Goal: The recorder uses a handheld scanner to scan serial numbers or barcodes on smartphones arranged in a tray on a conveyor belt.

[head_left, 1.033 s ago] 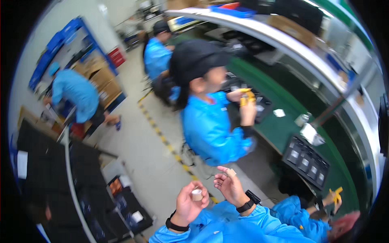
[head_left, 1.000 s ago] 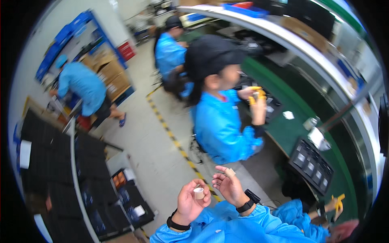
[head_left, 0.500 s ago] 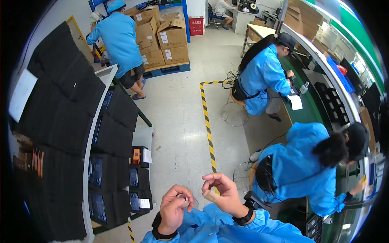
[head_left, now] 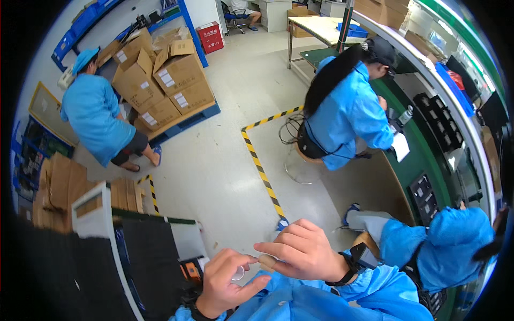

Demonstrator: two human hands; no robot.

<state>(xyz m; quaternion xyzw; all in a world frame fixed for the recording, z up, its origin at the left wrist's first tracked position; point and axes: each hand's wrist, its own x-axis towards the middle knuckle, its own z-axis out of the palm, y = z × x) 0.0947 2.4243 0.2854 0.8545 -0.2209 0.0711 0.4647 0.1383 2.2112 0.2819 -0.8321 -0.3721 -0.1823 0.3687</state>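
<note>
Head view | left hand (head_left: 220, 279) half-curled around tape roll (head_left: 239, 273) | right hand (head_left: 308, 251), right of tape roll, loosely curled, tan strip (head_left: 267, 261) on it, pinch unclear | risk: slack left grip may drop tape roll

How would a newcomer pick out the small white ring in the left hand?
Start at the wearer's blue garment along the lower edge, then go up to the left hand. The small white ring sits between its thumb and fingers, partly hidden. Its pale, round form sets it apart from the tan strip at the right hand.
</note>
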